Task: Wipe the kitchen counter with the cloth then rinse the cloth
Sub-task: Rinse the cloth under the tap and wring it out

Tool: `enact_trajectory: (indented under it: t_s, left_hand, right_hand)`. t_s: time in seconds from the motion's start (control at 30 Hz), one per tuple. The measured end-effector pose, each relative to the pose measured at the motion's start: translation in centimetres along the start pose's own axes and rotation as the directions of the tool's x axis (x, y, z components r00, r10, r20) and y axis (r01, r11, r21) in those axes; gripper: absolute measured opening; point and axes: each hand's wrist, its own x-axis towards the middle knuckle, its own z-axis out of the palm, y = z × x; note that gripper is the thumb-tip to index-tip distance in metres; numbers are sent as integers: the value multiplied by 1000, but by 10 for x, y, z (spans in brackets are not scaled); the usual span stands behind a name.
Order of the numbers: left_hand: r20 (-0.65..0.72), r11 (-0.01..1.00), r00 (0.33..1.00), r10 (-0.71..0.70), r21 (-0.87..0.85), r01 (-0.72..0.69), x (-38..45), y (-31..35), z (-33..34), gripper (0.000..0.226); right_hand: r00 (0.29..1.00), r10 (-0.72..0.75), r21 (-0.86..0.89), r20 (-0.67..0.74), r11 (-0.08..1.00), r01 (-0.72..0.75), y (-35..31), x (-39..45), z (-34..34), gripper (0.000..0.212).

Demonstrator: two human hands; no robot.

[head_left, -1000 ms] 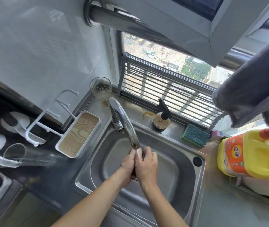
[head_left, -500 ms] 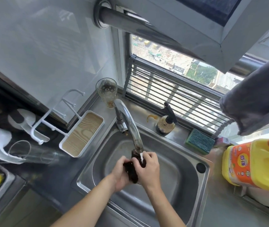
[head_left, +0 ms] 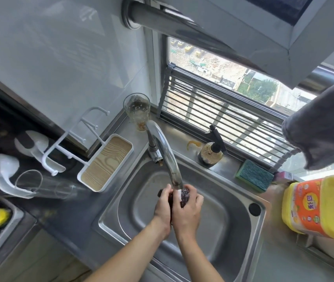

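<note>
A dark, wet cloth (head_left: 184, 197) is bunched up under the faucet (head_left: 167, 154), where water runs onto it. My left hand (head_left: 163, 208) and my right hand (head_left: 188, 212) press it between them over the middle of the steel sink (head_left: 243, 241). Most of the cloth is hidden by my fingers. The grey counter (head_left: 284, 267) runs around the sink.
A drinking glass (head_left: 137, 111) stands behind the faucet. A soap pump bottle (head_left: 211, 152) and a green sponge (head_left: 254, 177) sit on the sink's back ledge. A yellow detergent jug (head_left: 320, 206) stands at right. A white tray rack (head_left: 105, 162) lies at left.
Both hands have kept rubbing the cloth under the running water, shifting slightly against each other. More of the cloth now shows between the fingers.
</note>
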Motion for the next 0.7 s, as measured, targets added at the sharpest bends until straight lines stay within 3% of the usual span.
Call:
enact_trajectory:
  t_s: [0.13, 0.2, 0.27, 0.33, 0.4, 0.47, 0.57, 0.7]
  left_hand:
    - [-40, 984, 999, 33, 176, -26, -5, 10, -2, 38]
    - [-64, 972, 996, 62, 229, -46, -3, 15, -7, 35]
    - [-60, 979, 998, 9, 206, 4, 3, 16, -15, 37]
    - [-32, 982, 993, -116, 147, 119, 5, 17, -19, 46]
    - [11, 974, 979, -204, 103, 202, 11, 16, -20, 53]
    - [46, 969, 970, -239, 72, 235, 13, 15, -14, 55]
    - [93, 977, 973, -213, 49, 209, 12, 11, 1, 51]
    - [-92, 985, 995, -33, 165, 48, 17, 5, 7, 31]
  right_hand:
    - [994, 69, 73, 82, 994, -75, -1, 20, -3, 30]
    - [987, 159, 67, 28, 985, -161, 1, 30, -5, 32]
    - [956, 293, 230, -14, 932, -282, 1, 39, -9, 29]
    - [944, 317, 412, 86, 852, -324, -3, 40, -14, 24]
    - [941, 239, 443, 238, 836, -324, -8, 37, -20, 17]
    - [931, 163, 387, 327, 876, -289, -7, 33, -22, 11]
    - [966, 102, 220, 236, 963, -155, 5, 30, -17, 10]
    - [997, -33, 104, 76, 994, 25, 7, 18, -15, 34]
